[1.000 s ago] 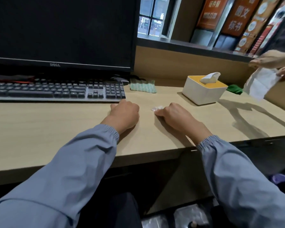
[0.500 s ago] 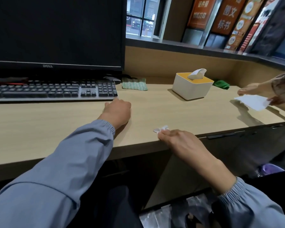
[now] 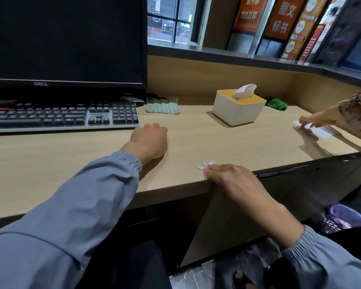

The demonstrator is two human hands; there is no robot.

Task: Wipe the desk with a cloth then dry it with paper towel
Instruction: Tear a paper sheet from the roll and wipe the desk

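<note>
A white box [image 3: 238, 113] with a yellow top stands toward the back of the pale wood table [image 3: 71, 163], a tissue [image 3: 244, 90] poking up from its slot. In front of the box and a little left, at the table's front edge, the right hand [image 3: 231, 180] lies palm down with its wrist off the edge. Its grip is closed small: thumb and fingertips pinch a paper wad [image 3: 206, 165], and only a bit of it shows past the fingers. The wad is white, crumpled tight, with twisted ends, and it lies on the table surface. Left of the box and nearer the person, the left hand [image 3: 149, 140] rests on the table, its fingers curled under into a loose fist; nothing shows in its grip. Just beyond it, farther left of the box, is the keyboard [image 3: 61, 117], dark keys on a grey base, with a dark monitor [image 3: 65, 42] behind. The cloth [image 3: 162, 105], striped pale green and white and bunched flat, lies left of the box against the back wall, apart from both hands. Just right of the box at the back sits a green rag [image 3: 276, 104]. Well right of the box, another person's hand [image 3: 315, 121] presses flat fingers on a white sheet [image 3: 321, 131] lying on the table.
</note>
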